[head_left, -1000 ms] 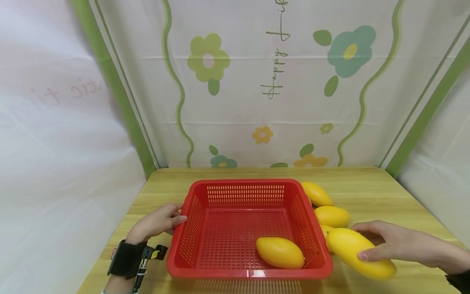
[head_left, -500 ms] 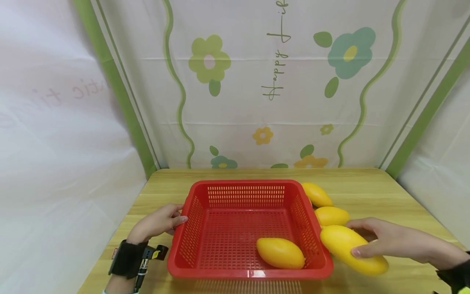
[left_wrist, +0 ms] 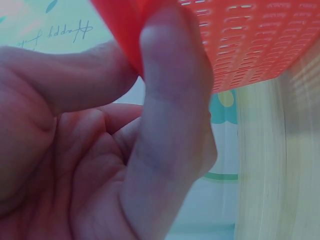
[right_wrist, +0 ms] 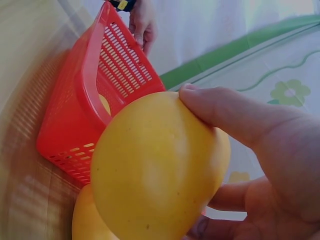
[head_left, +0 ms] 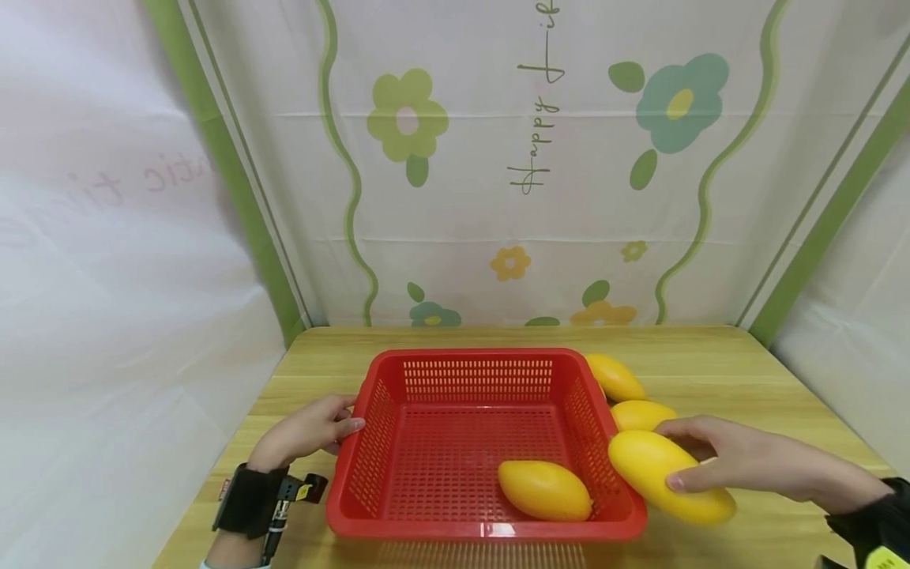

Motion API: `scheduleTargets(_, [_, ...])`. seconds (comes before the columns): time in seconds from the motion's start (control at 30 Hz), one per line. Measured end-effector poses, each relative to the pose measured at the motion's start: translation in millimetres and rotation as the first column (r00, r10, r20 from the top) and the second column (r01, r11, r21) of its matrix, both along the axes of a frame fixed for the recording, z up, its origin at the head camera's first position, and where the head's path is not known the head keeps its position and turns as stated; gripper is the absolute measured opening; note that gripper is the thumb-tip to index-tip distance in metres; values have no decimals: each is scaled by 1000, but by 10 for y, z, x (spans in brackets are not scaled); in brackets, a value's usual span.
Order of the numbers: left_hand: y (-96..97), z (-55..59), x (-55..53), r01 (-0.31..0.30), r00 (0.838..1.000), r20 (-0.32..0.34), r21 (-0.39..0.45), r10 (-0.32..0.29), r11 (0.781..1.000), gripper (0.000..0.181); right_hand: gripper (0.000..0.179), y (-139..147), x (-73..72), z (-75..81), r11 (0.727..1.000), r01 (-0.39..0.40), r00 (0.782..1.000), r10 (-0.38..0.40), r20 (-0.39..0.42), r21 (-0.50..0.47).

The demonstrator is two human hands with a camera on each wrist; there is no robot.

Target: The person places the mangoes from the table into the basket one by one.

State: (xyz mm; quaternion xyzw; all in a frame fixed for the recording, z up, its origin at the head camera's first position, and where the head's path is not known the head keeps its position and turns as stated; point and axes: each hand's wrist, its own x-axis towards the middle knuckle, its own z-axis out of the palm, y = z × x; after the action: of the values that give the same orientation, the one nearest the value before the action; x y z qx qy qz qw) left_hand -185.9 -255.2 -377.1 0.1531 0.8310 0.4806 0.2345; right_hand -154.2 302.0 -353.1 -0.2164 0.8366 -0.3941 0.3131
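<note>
A red plastic basket point(head_left: 486, 531) with slotted walls stands on the table. My left hand point(head_left: 306, 433) pinches its left rim between thumb and fingers, as the left wrist view shows close up. Inside, at the front right, lies one yellow mango point(head_left: 544, 491). My right hand point(head_left: 739, 458) grips another mango point(head_left: 661, 474), thumb on the near side and fingers round the far side. That mango's left end overlaps the basket's right rim in the head view. In the right wrist view, the held mango point(right_wrist: 155, 165) covers part of the basket point(right_wrist: 75, 120).
Right of the basket, a mango point(head_left: 617, 378) lies at the back and a second mango point(head_left: 643, 414) just in front of it. The wooden table point(head_left: 718, 363) ends at a white flowered cloth point(head_left: 455, 197). More cloth hangs at both sides.
My right hand has carried its mango left and slightly up, toward the basket's right rim. The left hand keeps its hold and the basket stays put.
</note>
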Motion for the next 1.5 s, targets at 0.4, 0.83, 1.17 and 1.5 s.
scheduleTargets(0.4, [7,-2,-6,-7,1000,3,-2,7,1000,44,52,-54,-34,19,999,24,999,-23,-25,46])
scheduleTargets(0.83, [13,3,-3,-6,1000,16,7,6,1000,43,51,-187,-62,55,1000,22,999,-22,-44,-1])
scheduleTargets(1.17, [3,10,3,4,1000,19,13,-4,1000,45,52,-320,-106,83,999,15,1000,-16,-15,-33])
scheduleTargets(1.5, [0,17,4,-1,1000,25,10,1,1000,46,47,-429,-143,109,999,-7,999,5,-42,-40])
